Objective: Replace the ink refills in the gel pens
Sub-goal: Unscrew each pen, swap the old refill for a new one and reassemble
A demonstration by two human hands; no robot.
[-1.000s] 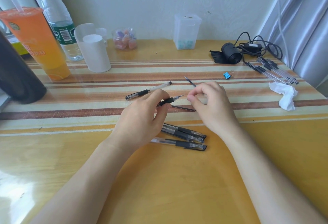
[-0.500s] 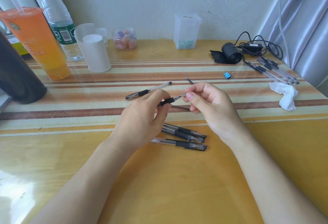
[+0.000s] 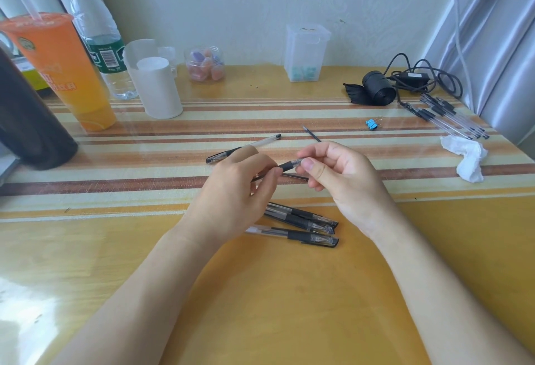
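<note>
Forearms come in from the near edge of the surface. 3 capped pens lie just beyond the wrists. Above them, the left hand is clamped on the black grip of the gel pen; the right hand pinches its clear tip cone between thumb and forefinger. Likely step: unscrewing or seating that cone. Best done by keeping the barrel steady and twisting only the right fingers, in line. A loose refill lies just beyond; another pen far left.
</note>
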